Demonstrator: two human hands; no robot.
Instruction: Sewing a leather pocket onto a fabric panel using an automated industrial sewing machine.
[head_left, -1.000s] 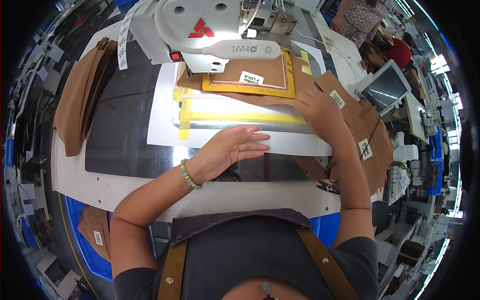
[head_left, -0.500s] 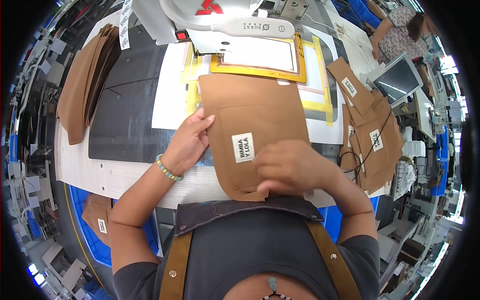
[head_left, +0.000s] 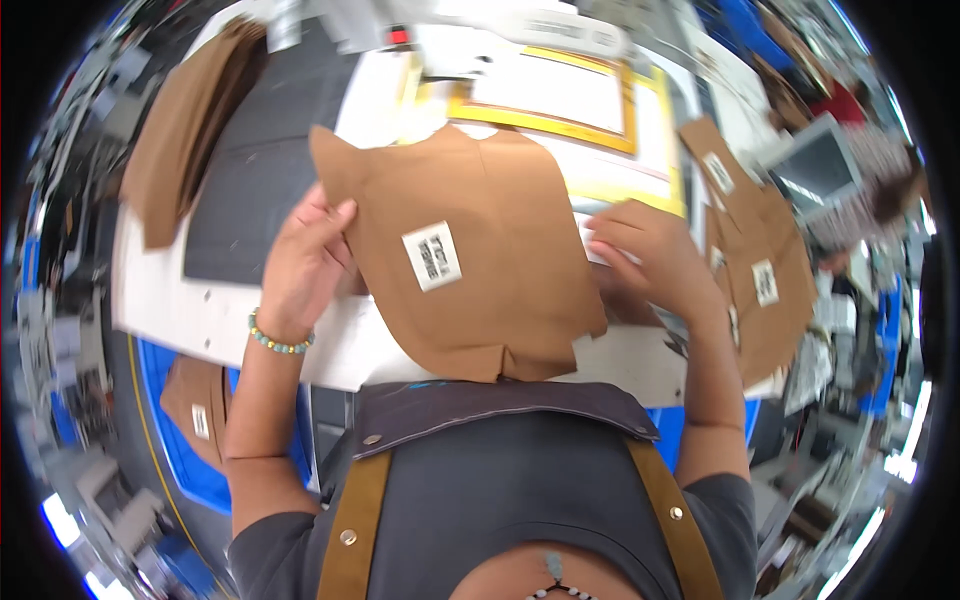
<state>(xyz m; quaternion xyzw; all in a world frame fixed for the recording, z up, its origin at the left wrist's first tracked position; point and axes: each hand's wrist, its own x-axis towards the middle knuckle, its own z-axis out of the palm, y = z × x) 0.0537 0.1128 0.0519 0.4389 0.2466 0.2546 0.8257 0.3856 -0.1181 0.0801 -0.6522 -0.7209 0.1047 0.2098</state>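
Observation:
My left hand (head_left: 312, 262) pinches the left edge of a brown fabric panel (head_left: 490, 250), its thumb on top. The panel hangs over the table's near edge, tilted, with its upper left corner flaring up and its lower edge notched and folded. A white label (head_left: 432, 256) lies on the panel's left part. My right hand (head_left: 655, 255) is beside the panel's right edge, fingers apart and stretched toward it, seemingly not gripping it. A small greyish item (head_left: 674, 330) shows by the right wrist, too blurred to name.
A yellow-edged frame (head_left: 625, 110) sits under a machine (head_left: 450, 50) at the back. Folded brown pieces (head_left: 185, 140) stand at the left; labelled brown panels (head_left: 770, 240) pile up at the right beside a screen (head_left: 815, 165). A blue bin (head_left: 190, 465) stands lower left.
The panel has shifted left and tilted, its label moving left with it. My left hand moved left with the panel. My right hand left the panel's lower part and moved right and up.

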